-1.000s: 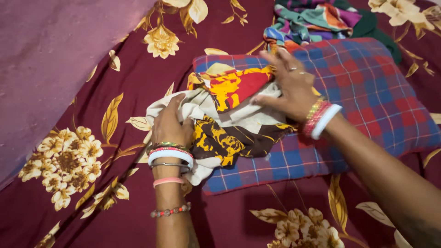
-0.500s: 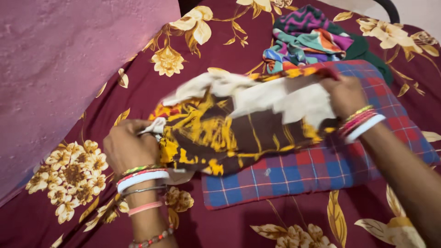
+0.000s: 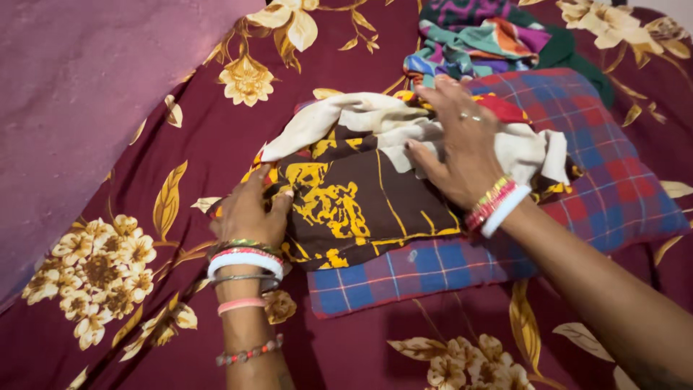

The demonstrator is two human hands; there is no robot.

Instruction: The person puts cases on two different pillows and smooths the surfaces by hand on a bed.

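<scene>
While L hand [image 3: 249,213] lies flat, fingers spread, on printed cloth [image 3: 354,195], R hand [image 3: 462,148] presses it open-palmed onto plaid pillow [image 3: 613,180]

Warm, fairly dim indoor light falls from above and slightly ahead, leaving colours rich and saturated. Soft shadows lie on the bedsheet [image 3: 216,130] just below the plaid pillow [image 3: 606,166] and under the right forearm. No glare shows anywhere. The pillow and the printed cloth [image 3: 354,195] on it are sharp, with no motion blur; the pink wall [image 3: 79,94] left of the pillow looks softer and grainy.
</scene>
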